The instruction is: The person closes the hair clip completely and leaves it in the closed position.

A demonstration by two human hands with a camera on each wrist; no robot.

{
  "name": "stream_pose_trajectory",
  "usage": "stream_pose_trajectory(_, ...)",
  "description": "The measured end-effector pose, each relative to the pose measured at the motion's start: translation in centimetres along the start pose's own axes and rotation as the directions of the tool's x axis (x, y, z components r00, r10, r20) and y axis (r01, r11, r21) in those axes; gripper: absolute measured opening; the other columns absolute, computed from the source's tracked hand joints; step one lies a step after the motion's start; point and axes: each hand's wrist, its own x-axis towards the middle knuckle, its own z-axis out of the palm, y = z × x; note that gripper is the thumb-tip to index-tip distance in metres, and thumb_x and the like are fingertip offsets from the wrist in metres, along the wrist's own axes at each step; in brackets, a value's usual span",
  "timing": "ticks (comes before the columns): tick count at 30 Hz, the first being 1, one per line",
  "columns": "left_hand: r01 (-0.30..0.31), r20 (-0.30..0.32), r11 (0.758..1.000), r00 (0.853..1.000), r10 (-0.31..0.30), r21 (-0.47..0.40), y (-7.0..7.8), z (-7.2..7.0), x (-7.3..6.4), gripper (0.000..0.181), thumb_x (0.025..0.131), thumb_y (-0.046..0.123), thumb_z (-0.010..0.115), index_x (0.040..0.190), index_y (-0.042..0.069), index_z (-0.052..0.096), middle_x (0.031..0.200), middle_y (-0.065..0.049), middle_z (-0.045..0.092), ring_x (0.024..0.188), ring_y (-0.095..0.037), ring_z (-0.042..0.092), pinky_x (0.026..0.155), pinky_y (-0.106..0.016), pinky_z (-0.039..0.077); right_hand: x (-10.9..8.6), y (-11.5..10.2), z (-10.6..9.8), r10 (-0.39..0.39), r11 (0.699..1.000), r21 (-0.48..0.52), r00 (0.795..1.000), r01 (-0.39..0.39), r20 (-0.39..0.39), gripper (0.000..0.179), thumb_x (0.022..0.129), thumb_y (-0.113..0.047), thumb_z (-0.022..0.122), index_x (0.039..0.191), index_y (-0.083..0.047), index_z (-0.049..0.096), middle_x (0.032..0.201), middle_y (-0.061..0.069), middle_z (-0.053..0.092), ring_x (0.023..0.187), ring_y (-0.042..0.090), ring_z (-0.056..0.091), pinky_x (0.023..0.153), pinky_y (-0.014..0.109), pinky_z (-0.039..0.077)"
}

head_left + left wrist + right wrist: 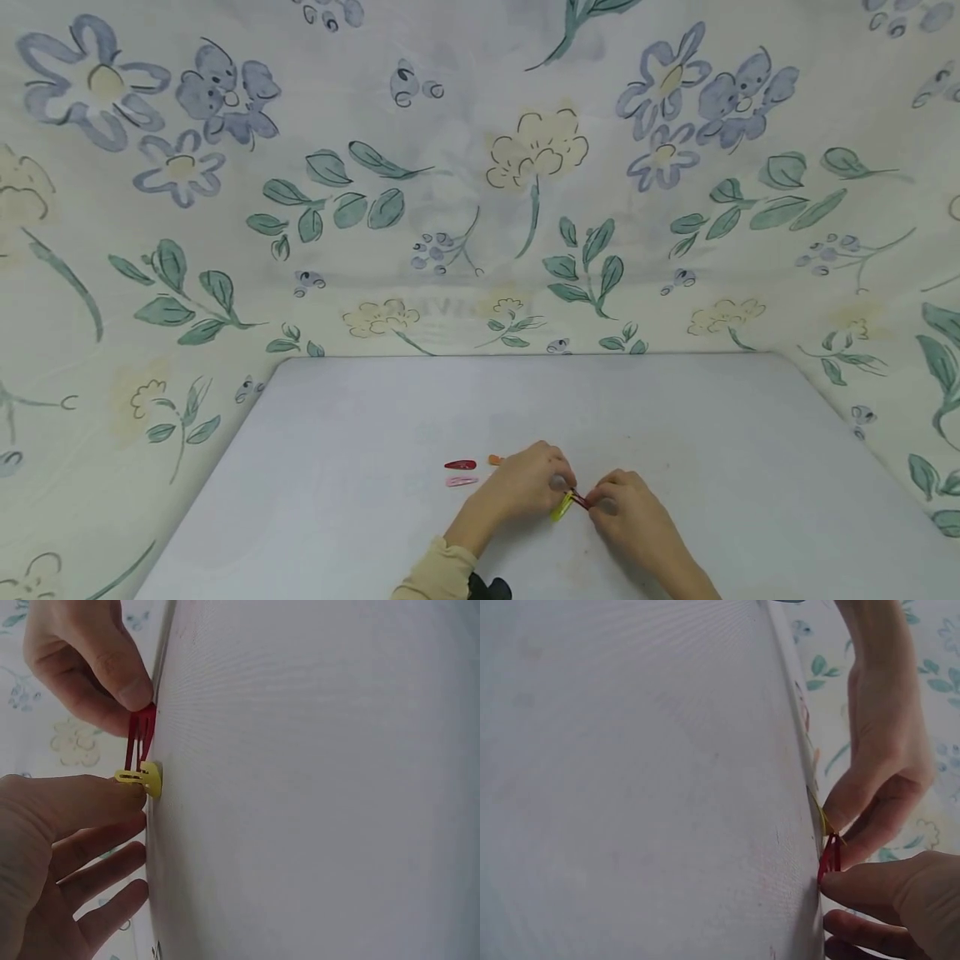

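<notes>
Between the fingertips of both hands are two snap hair clips, crossing each other. My right hand (633, 517) pinches the wide end of the red hair clip (140, 739) with thumb and forefinger. The red clip's arms are spread apart, and its far end meets the yellow hair clip (562, 507). My left hand (523, 483) pinches at this crossing, its thumb against the yellow clip in the left wrist view; its other fingers are spread apart. The yellow clip's wide, rounded end (154, 780) sticks out past the left thumb. The left fingertips partly hide the crossing.
Left of the hands, a dark red hair clip (461, 464) and a pink hair clip (461, 481) lie on the white table (337, 467). An orange piece (495, 459) peeks out behind the left hand. A flower-patterned cloth (465, 208) surrounds the table's back and sides.
</notes>
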Motion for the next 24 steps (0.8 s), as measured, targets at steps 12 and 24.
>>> stream_pose_trajectory(12,0.024,-0.028,0.999,0.999,-0.025,-0.042,0.01,0.2,-0.04,0.015,0.084,0.017,0.071,0.095,0.024,0.077,0.101,0.014,0.067,0.108,-0.007,0.058,0.091,-0.023,0.049,0.08,0.23,-0.01,0.006,1.0,-0.003,0.999,-0.006,-0.048,0.017,0.078,-0.007,0.078,0.083,-0.023,0.072,0.089,-0.016,0.062,0.095,0.012,0.059,0.082,0.038,0.053)
stream_pose_trajectory(24,0.032,-0.051,0.987,0.998,-0.04,-0.157,-0.2,0.05,-0.15,0.016,0.083,0.013,0.069,0.095,0.021,0.074,0.097,0.013,0.066,0.104,-0.006,0.06,0.092,-0.024,0.048,0.56,0.19,-0.46,-0.029,1.0,0.006,0.996,0.03,-0.087,0.02,0.079,-0.005,0.077,0.083,-0.023,0.072,0.087,-0.015,0.062,0.088,0.012,0.064,0.076,0.035,0.054)
